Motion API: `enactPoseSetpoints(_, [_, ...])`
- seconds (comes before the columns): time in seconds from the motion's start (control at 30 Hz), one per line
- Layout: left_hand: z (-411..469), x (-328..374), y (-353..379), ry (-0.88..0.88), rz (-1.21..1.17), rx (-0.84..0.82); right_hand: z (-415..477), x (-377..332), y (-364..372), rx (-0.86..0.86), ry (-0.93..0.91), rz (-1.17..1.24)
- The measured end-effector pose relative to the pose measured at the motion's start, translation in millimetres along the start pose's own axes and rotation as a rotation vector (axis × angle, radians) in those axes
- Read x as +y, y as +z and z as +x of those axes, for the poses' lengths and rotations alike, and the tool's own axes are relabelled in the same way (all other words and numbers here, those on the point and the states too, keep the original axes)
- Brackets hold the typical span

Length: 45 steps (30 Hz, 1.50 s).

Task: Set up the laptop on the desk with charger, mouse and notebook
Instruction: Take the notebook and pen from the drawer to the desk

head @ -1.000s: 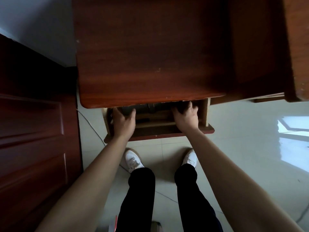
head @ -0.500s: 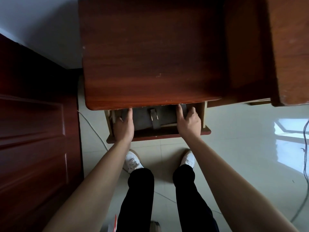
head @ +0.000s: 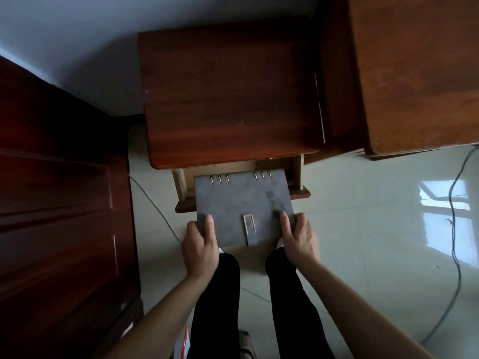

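Note:
A grey ring-bound notebook (head: 241, 206) with metal rings along its far edge and a clasp strap at its near edge is held level over the open drawer (head: 298, 177) of a dark wooden cabinet (head: 228, 94). My left hand (head: 201, 244) grips its near left corner, thumb on the cover. My right hand (head: 298, 237) grips the near right corner the same way. No laptop, charger or mouse is in view.
A taller wooden desk (head: 420, 73) stands to the right of the cabinet. A dark wooden door (head: 59, 203) fills the left side. A black cable (head: 453, 229) runs over the glossy tiled floor at right, and a thin white cable (head: 153, 203) lies at left. My legs are below.
Both hands were inside the drawer on the notebook. They have lifted it out and drawn it toward me, above the drawer front. The camera has pulled back.

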<state>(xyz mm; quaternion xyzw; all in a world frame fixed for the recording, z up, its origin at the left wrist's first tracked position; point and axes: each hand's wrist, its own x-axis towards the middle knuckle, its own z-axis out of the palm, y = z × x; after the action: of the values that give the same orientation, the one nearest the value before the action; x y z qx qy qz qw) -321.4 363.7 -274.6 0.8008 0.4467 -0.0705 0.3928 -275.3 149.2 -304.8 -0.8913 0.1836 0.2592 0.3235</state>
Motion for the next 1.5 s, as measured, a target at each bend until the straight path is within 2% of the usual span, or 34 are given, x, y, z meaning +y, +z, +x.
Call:
enactPoseSetpoints(0.1, [-3.2, 17.6, -21.5, 0.149, -0.094, 0.048, -12.8, 3.1, -5.0, -0.038, -0.098, -0.028])
enactPoseSetpoints(0.2, [26.6, 49.3, -34.6, 0.221, -0.179, 0.121, -8.5, -16.4, -7.3, -0.035, -0.204, 0.022])
enactPoseSetpoints(0.3, [67.6, 77.8, -35.9, 0.177, -0.339, 0.136, 11.5, -38.4, -2.2, -0.013, -0.262, -0.01])
enactPoseSetpoints(0.4, [111.6, 102.8, -32.7, 0.076, -0.507, 0.161, 34.8, -47.0, 6.0, -0.065, -0.224, -0.086])
enactPoseSetpoints(0.5, [149.6, 111.1, -27.4, 0.032, -0.578, 0.022, 48.0, -42.0, 14.6, -0.154, -0.26, -0.289])
enactPoseSetpoints(0.57, [165.0, 103.9, -24.6, 0.043, -0.432, -0.055, 48.8, -35.1, 20.8, -0.173, -0.321, -0.443])
enactPoseSetpoints(0.67, [171.6, 83.8, -26.0, 0.198, 0.066, -0.016, 46.2, -29.2, 28.0, -0.106, -0.408, -0.595])
enactPoseSetpoints(0.8, [150.9, 52.5, -30.4, 0.493, 0.396, 0.105, 53.6, -45.1, 39.7, -0.026, -0.405, -0.608])
enactPoseSetpoints(0.9, [133.6, 23.3, -28.1, 0.629, 0.593, 0.016, 73.3, -67.5, 54.0, -0.14, -0.447, -0.543])
enactPoseSetpoints(1.0, [135.4, 12.1, -24.3, 0.63, 0.57, -0.03, 100.0, -87.6, 73.7, -0.245, -0.496, -0.526])
enactPoseSetpoints(1.1, [136.8, 13.8, -23.5, 0.616, 0.54, -0.026, 119.7, -99.8, 94.5, -0.334, -0.515, -0.607])
enactPoseSetpoints(1.3, [137.7, 15.6, -26.4, 0.614, 0.543, -0.062, 132.0, -104.1, 115.0, -0.371, -0.477, -0.788])
enactPoseSetpoints(1.4, [137.1, 16.9, -31.1, 0.613, 0.547, -0.085, 132.0, -105.5, 106.2, -0.398, -0.442, -0.724])
enactPoseSetpoints(1.5, [135.9, 20.3, -35.4, 0.592, 0.554, -0.115, 116.8, -108.1, 87.5, -0.446, -0.502, -0.563])
